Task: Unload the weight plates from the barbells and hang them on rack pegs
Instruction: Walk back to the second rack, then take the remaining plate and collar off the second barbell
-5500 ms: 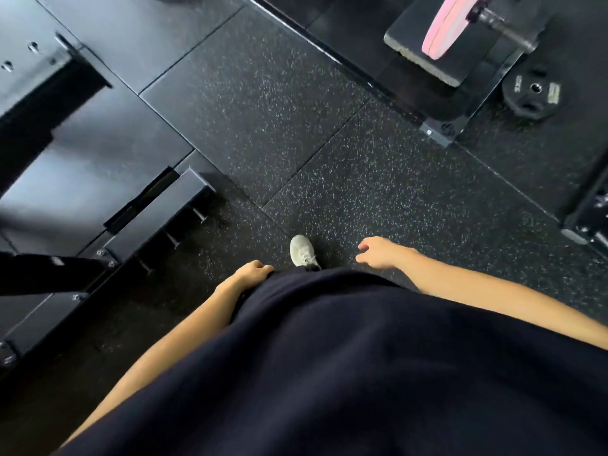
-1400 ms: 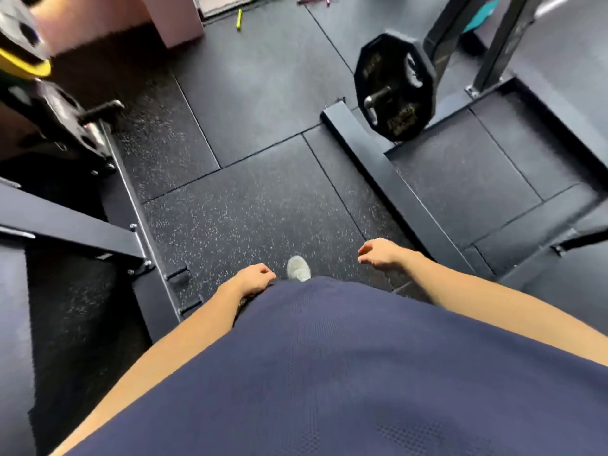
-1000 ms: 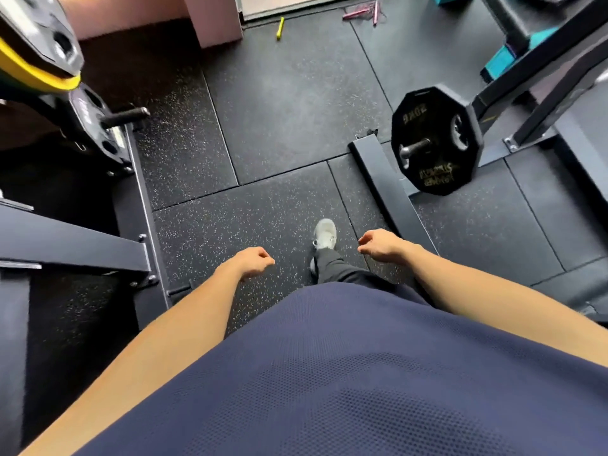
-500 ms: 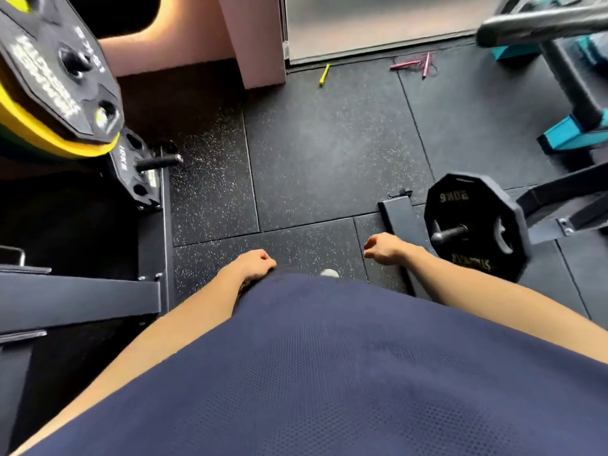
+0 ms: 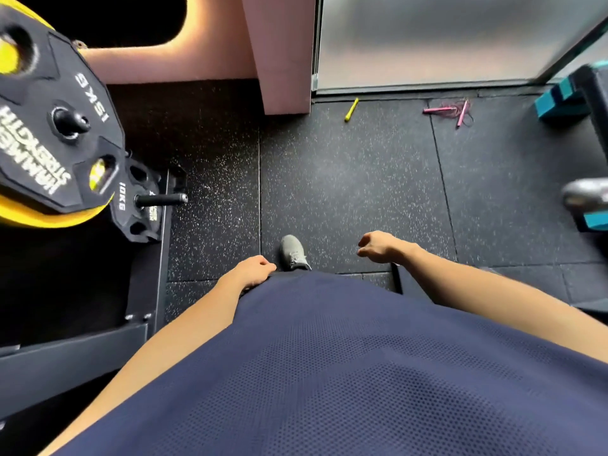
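Since half a second earlier the person had walked on toward the wall, so the black 20 kg plate on its sleeve at the right had slipped out of sight, and the rack at the left loomed larger.

Both hands hung empty. The left hand (image 5: 251, 269) lay against the hem of the navy shirt (image 5: 345, 373), fingers loosely curled with nothing in them. The right hand (image 5: 375, 246) was held out a little from the body, its fingers drooping in a relaxed curl, also holding nothing. One grey shoe (image 5: 292, 253) showed between the hands on the speckled rubber floor (image 5: 345, 192).

At the left, the 15 kg plate (image 5: 49, 126), black with white lettering, hung on a rack peg in front of a yellow plate (image 5: 49, 218) whose rim peeped out below it. Just beside and lower, a smaller 10 kg plate (image 5: 135, 205) sat on its own peg (image 5: 161, 199), the bare end of which stuck out toward the walkway. Both hands were well apart from these plates.

Farther off, near the foot of a pink pillar (image 5: 283, 60), a yellow stick (image 5: 351, 109) lay on the floor, and to its right a pink skipping rope (image 5: 450, 111) lay in a loose tangle. A chrome bar end (image 5: 585, 194) and teal pads (image 5: 559, 100) showed at the right edge.
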Demonstrator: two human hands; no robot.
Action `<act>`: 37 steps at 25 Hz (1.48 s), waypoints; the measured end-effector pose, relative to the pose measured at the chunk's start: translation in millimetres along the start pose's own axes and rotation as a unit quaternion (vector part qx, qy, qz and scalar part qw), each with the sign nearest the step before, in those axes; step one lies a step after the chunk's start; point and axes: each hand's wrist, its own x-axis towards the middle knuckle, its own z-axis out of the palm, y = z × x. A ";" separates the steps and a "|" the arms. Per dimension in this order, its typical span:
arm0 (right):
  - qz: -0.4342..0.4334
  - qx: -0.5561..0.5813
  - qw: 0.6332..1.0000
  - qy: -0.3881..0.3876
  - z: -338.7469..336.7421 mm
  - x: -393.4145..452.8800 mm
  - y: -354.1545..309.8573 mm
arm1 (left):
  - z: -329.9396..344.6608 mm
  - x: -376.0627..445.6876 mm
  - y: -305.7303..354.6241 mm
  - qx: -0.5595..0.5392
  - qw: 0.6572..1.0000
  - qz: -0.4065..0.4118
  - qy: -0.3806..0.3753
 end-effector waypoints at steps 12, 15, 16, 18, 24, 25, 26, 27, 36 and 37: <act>-0.128 -0.155 0.978 -0.047 -209.7 149.5 -117.3 | -148.2 54.6 65.0 -0.228 0.964 -0.104 0.086; -0.176 -0.229 0.954 -0.082 -248.0 189.2 -148.5 | -145.0 62.0 89.0 -0.329 0.924 -0.150 0.122; -0.193 -0.250 0.944 -0.096 -261.4 201.9 -157.6 | -144.5 64.2 103.1 -0.367 0.905 -0.166 0.138; -0.234 -0.302 0.916 -0.122 -286.3 222.6 -170.2 | -138.7 71.3 136.5 -0.437 0.863 -0.192 0.164; -0.332 -0.390 0.846 -0.148 -335.6 249.3 -207.4 | -132.1 61.9 194.6 -0.531 0.750 -0.278 0.280; -0.349 -0.396 0.836 -0.151 -340.2 248.6 -217.5 | -136.7 53.1 193.5 -0.537 0.735 -0.291 0.296; -0.365 -0.388 0.832 -0.153 -343.6 244.7 -230.1 | -142.2 42.1 189.9 -0.539 0.722 -0.301 0.312; -0.377 -0.377 0.832 -0.152 -346.6 239.0 -244.6 | -149.9 30.4 185.0 -0.540 0.710 -0.310 0.329; -0.562 -0.305 0.762 -0.100 -375.0 149.5 -370.5 | -251.3 -96.0 153.3 -0.476 0.632 -0.342 0.507; -0.576 -0.302 0.754 -0.093 -379.5 139.2 -381.0 | -261.6 -108.3 152.6 -0.472 0.627 -0.340 0.518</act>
